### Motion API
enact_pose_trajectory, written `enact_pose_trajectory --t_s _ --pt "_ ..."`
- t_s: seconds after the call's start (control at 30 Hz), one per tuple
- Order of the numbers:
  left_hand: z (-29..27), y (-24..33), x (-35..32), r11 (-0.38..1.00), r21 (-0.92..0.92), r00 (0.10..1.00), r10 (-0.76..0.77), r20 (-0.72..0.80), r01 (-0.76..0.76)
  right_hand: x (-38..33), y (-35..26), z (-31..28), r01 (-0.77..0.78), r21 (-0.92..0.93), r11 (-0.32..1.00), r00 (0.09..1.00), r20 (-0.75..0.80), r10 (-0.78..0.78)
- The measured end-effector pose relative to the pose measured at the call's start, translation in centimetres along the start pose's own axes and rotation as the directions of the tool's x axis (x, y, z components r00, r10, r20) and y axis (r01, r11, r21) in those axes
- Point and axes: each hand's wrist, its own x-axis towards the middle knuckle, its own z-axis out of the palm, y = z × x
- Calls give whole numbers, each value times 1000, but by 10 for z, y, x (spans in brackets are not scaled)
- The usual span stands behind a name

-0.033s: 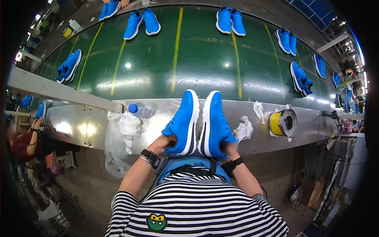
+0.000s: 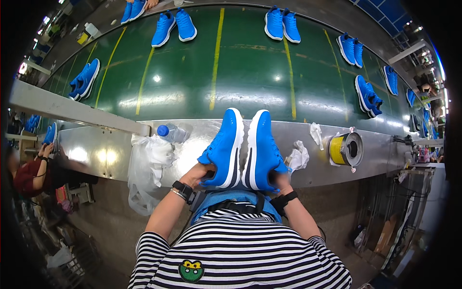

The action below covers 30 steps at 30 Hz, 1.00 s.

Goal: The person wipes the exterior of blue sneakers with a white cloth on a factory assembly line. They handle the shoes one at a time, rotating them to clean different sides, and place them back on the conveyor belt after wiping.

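Two blue sneakers with white soles are held side by side over the near edge of the metal ledge, toes pointing away from me and soles facing each other. My left hand (image 2: 196, 175) grips the left sneaker (image 2: 222, 144) at its heel opening, with the fingers partly hidden inside. The right sneaker (image 2: 263, 147) is held the same way by my right hand (image 2: 282, 182), whose fingers are mostly hidden by the shoe's collar. A narrow gap separates the two soles.
Beyond the metal ledge (image 2: 192, 159) runs a green conveyor belt (image 2: 187, 82) carrying several blue sneakers (image 2: 163, 29). On the ledge are a capped bottle (image 2: 172, 133), a plastic bag (image 2: 139, 183), crumpled tissue (image 2: 298, 155) and a yellow-banded can (image 2: 345, 148). At left, another person (image 2: 36, 176) handles a shoe.
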Motion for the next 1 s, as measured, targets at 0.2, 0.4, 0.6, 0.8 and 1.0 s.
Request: enact_pose_trajectory --t_s 0.2,0.4,0.6,0.8,1.0 --pt "6 13 -5 996 72 999 -43 -10 44 3 1 -2 8 -4 1000 1000 14 -8" --pt "-3 -1 1 999 -39 1000 -8 -20 7 -1 -5 10 -21 44 999 1000 -2 21" --pt "-10 -5 7 1000 -4 1000 -17 7 17 1 -5 0 -21 -26 999 999 45 22" --pt "-18 -13 8 997 -60 997 60 42 -58 5 -13 8 199 -214 956 979 94 -183" --pt "-10 8 -11 796 336 864 478 161 -503 -15 -41 32 393 -337 856 918 197 -344"
